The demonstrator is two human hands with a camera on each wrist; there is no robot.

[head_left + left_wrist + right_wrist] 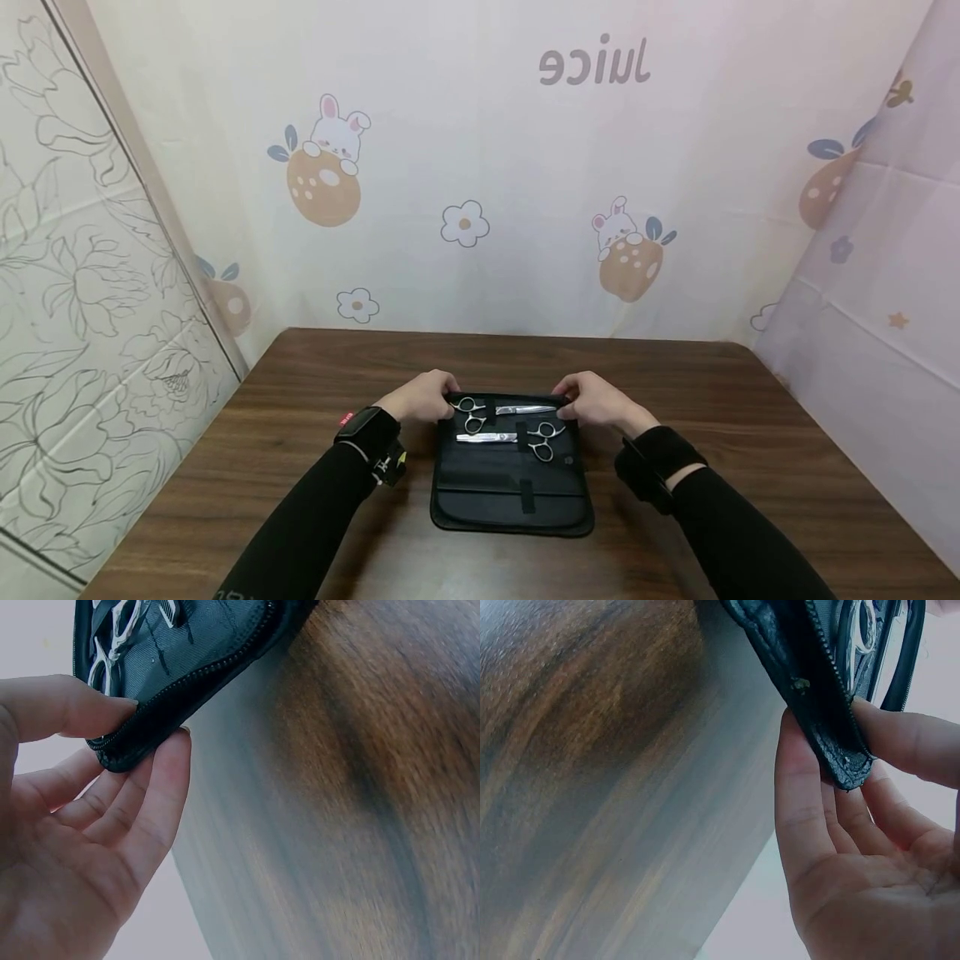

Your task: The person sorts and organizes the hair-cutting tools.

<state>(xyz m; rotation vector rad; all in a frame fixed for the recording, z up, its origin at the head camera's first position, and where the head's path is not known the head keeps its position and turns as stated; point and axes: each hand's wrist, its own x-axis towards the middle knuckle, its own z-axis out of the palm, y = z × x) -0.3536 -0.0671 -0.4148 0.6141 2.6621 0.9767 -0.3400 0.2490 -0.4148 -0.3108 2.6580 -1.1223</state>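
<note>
A black zippered scissor case (480, 471) lies opened out in the middle of the head view, its far edge between both hands. My left hand (420, 397) pinches the far left corner, and my right hand (600, 402) pinches the far right corner. In both wrist views the thumb is over the zipper edge (217, 673) with fingers beneath. Inside the case, one pair of silver scissors (525, 409) has its handles to the left. Nearer me, the second pair (487, 437) has its handles to the right. Black straps (527, 496) cross the case.
The case is on a brown wood-grain table (300, 500). Behind it hangs a pale curtain (525, 167) printed with rabbits, fruit and flowers. A white panel with flower line drawings (97, 292) stands along the left side.
</note>
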